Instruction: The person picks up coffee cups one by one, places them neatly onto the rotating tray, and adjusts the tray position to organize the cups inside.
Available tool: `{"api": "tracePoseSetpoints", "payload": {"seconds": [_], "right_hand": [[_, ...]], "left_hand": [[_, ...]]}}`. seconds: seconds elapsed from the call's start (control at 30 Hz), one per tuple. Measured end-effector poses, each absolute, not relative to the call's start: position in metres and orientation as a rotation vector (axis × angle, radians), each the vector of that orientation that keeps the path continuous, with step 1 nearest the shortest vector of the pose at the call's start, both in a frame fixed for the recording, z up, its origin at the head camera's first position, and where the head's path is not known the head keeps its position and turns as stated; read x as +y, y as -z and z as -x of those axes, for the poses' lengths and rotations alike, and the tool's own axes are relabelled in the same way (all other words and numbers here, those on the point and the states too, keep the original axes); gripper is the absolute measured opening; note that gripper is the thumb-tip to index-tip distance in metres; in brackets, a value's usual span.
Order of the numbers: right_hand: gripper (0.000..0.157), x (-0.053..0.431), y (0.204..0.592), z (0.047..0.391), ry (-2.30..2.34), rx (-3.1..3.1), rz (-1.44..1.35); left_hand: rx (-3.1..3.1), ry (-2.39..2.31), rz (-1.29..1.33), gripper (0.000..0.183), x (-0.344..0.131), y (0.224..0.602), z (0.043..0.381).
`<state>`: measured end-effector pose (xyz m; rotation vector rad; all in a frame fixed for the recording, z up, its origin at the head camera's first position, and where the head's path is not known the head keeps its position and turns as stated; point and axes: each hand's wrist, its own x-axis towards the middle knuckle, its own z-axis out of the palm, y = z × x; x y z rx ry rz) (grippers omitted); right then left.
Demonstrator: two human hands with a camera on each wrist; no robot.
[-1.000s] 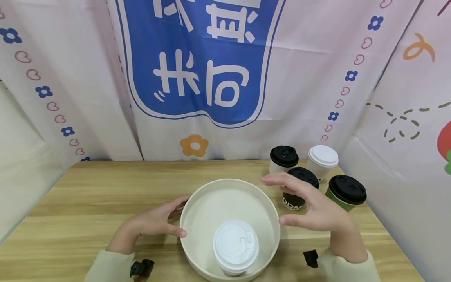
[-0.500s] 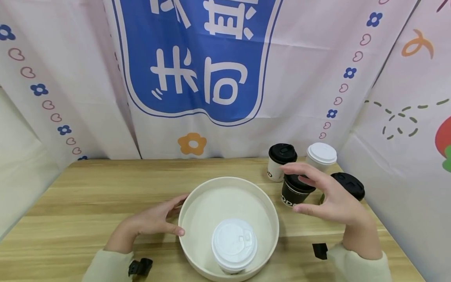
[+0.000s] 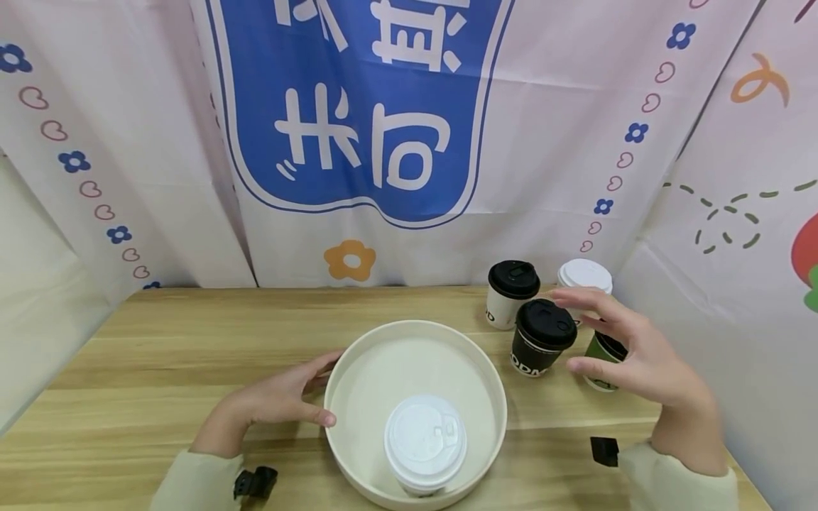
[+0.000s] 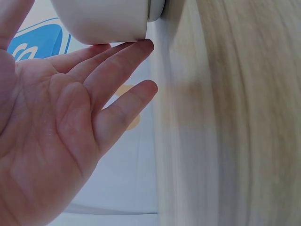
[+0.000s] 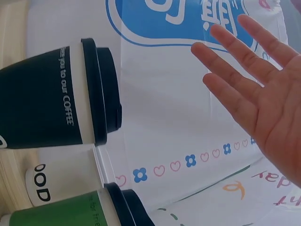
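Note:
A round cream tray (image 3: pixel 377 362) lies on the table, with a white-lidded paper cup (image 3: pixel 424 443) standing inside toward its near side. My left hand (image 3: pixel 277 401) rests against the tray's left side, thumb at the rim; in the left wrist view its fingers are straight and touch the outer wall. My right hand (image 3: pixel 645 362) is held empty, fingers spread, beside a black coffee cup (image 3: pixel 542 337) with a black lid. It partly hides a green cup (image 3: pixel 601 365), whose black lid shows in the right wrist view. No cup is between its fingers.
Behind the black cup stand a white cup with a black lid (image 3: pixel 511 294) and another with a white lid (image 3: pixel 584 273). A printed cloth (image 3: pixel 543 142) hangs along the back of the wooden table (image 3: pixel 192 341), and a cloth wall closes the right side.
My right hand has moved right, away from the tray and past the black cup toward the green one. My left hand, the tray and the cups keep their places.

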<state>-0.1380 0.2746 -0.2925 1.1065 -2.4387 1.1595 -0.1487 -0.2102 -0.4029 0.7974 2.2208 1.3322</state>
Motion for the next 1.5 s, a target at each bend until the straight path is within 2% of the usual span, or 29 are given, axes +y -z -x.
{"api": "tracePoseSetpoints", "payload": {"seconds": [1.1,1.5], "right_hand": [[0.07,0.342,0.309,0.145,-1.211,-2.537,-0.566],[0.073,0.364,0.328,0.153,-1.186,-2.64,-0.395]], "left_hand": [[2.228,-1.317,-0.78,0.099,-0.209,0.398,0.146],[2.238,-1.303,-0.761,0.098,-0.208,0.398,0.147]]}}
